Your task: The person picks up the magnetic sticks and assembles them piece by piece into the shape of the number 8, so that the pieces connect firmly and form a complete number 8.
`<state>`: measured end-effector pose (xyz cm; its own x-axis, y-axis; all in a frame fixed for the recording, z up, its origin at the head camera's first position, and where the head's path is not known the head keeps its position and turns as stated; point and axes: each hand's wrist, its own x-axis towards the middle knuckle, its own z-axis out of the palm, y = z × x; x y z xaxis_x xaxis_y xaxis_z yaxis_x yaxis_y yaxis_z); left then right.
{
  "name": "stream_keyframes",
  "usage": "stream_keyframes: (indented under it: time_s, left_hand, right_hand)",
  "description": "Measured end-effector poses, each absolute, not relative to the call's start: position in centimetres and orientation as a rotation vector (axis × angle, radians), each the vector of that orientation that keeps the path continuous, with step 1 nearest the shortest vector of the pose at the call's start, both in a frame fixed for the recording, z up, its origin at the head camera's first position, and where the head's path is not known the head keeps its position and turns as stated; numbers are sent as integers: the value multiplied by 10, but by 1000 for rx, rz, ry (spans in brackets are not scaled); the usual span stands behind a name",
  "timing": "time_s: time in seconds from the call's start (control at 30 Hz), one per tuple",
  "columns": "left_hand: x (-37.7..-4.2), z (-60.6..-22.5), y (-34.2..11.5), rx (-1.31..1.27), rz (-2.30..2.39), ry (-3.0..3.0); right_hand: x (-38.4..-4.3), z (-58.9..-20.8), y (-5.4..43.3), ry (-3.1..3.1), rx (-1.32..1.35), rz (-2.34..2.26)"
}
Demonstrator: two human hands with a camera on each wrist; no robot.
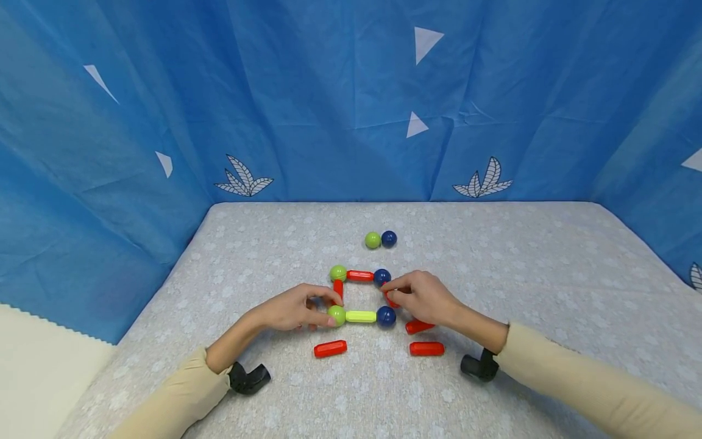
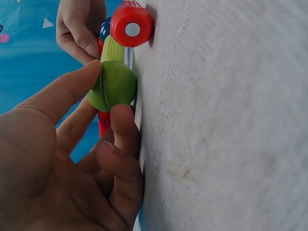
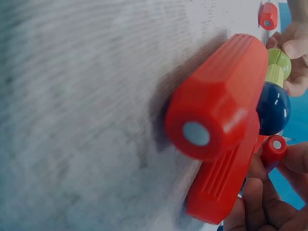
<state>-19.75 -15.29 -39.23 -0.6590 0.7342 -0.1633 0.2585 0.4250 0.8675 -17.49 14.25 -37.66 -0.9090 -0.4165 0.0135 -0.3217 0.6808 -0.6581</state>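
My left hand [image 1: 301,308] pinches the near-left green ball [image 1: 337,316] between thumb and fingers; the left wrist view shows this green ball [image 2: 119,86] close up. A yellow-green magnetic rod [image 1: 361,317] joins it to a near-right dark blue ball [image 1: 386,316]. A left-side red rod [image 1: 338,286] leads to a far green ball [image 1: 338,272], and a far red rod [image 1: 360,275] runs on to another blue ball [image 1: 382,277]. At the right side, my right hand [image 1: 428,299] grips a red rod [image 3: 274,151] between the two blue balls. Its near end appears free of the near blue ball.
A loose green ball [image 1: 373,240] and a blue ball [image 1: 389,238] sit together farther back. In front lie a red rod [image 1: 330,349] at left, and at right one red rod [image 1: 426,349] near another [image 1: 419,327]. A patterned cloth [image 1: 351,390] covers the table.
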Motion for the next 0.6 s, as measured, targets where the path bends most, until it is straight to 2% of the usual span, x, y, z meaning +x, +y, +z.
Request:
stream_keyframes:
  time_s: [0.6]
  left_hand:
    - [-198,-394,-153,808,1180,2156]
  right_hand:
    - [-175,-382,133,2744,-658,-998]
